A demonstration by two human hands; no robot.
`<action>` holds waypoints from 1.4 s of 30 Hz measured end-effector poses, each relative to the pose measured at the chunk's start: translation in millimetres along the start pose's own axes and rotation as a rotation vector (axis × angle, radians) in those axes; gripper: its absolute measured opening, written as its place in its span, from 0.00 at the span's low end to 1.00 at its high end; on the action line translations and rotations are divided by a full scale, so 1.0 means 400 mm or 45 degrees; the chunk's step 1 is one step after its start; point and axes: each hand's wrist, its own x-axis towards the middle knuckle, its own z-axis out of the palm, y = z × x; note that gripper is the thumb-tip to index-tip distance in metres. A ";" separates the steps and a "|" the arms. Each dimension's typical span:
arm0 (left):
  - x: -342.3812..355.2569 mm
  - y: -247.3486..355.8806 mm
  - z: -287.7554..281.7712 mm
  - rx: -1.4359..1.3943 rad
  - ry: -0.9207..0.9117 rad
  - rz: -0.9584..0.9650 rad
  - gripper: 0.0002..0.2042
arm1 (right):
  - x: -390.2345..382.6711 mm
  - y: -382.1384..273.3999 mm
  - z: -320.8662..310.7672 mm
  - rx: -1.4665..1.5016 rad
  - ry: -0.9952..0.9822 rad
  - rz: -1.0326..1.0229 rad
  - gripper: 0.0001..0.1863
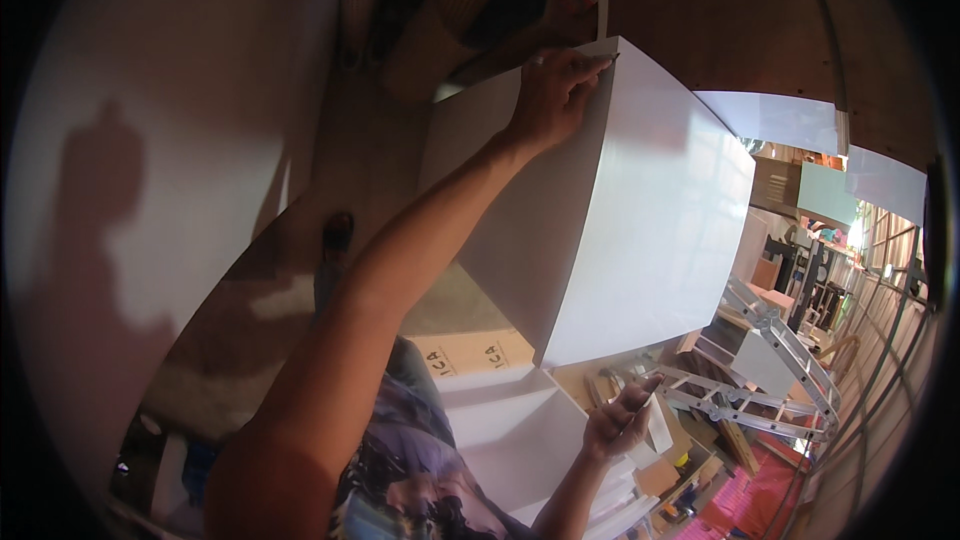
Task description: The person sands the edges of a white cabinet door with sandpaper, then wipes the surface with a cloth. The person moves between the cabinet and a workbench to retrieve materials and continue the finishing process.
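Note:
A large white box-shaped panel unit (660, 210) stands tilted in the view before me. My left hand (555, 95) is at its far top corner, with the arm stretched across the unit's shaded side. Its fingers are curled and pinched together at the edge; a small dark tip shows at the fingertips, too small to name. My right hand (618, 422) is raised near the unit's lower corner, apart from it. Its fingers are partly bent and spread, and I see nothing held in it.
An open white cabinet carcass (510, 430) and a cardboard box (475, 353) lie below the unit. A folded aluminium ladder (790, 350) stands at the right, beside a wire mesh wall (890, 300). Tools and offcuts clutter a bench (690, 460). A large pale panel (150, 60) rises at left.

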 end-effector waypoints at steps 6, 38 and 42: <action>0.072 -0.015 0.004 0.086 -0.029 0.007 0.14 | -0.026 0.012 0.027 -0.051 -0.012 0.028 0.23; -0.726 0.530 -0.529 0.045 -0.971 -0.231 0.11 | -0.246 0.132 -0.028 -0.584 0.221 0.524 0.15; -0.728 0.603 -0.409 0.233 -0.709 -0.230 0.16 | -0.241 0.053 -0.080 -0.557 0.076 0.446 0.20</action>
